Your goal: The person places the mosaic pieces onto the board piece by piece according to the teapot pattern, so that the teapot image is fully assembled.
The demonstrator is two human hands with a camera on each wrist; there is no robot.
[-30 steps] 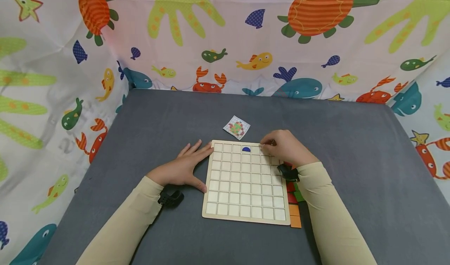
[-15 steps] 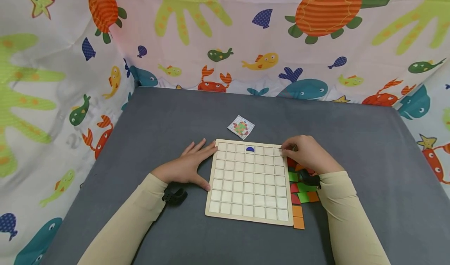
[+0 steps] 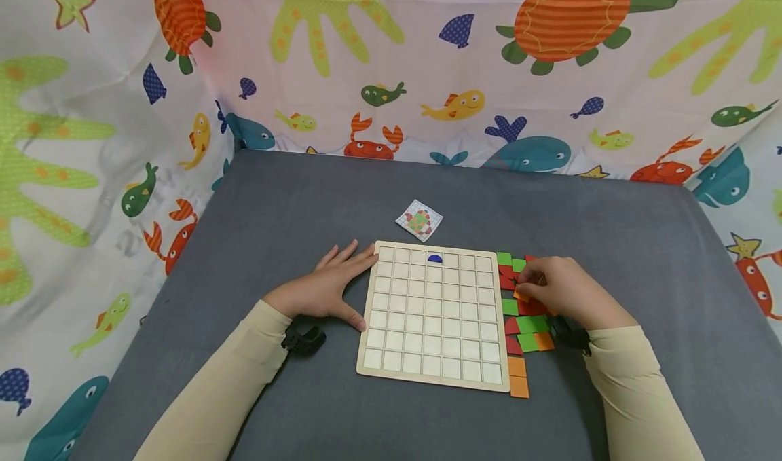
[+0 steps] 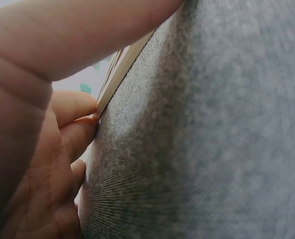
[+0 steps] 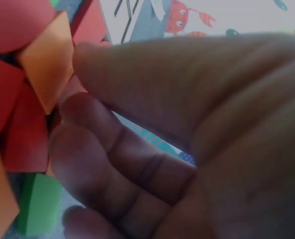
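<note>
Nearest, at 5 o'clock off the board: two orange square tiles (image 3: 516,377) flat on the grey tabletop (image 3: 641,257), touching the frame corner. Above them, loose pile of red, green and orange tiles (image 3: 527,325) along the board's 3 o'clock edge.

Right hand (image 3: 562,291) over the pile's far half, fingers curled, pinching an orange tile (image 3: 521,295); right wrist view confirms orange piece (image 5: 48,59) at the fingertips (image 5: 82,114), red pieces around it, not yet lifted clear as far as visible.

Left hand (image 3: 326,288) flat on the table at 9 o'clock of the wooden grid board (image 3: 435,369), fingers straight and relaxed, thumb and fingertips touching the frame, grasping nothing. Left wrist view: fingers (image 4: 73,107) against board edge (image 4: 122,67).

Progress, judged: barely started. One blue half-round tile (image 3: 435,259) seated in the far row, near 12 o'clock. All other cells bare. Nearly the whole grid left.

Beyond the board at 12 o'clock: small pattern card (image 3: 419,220), lying apart. Farthest: sea-animal print curtain (image 3: 391,60).
</note>
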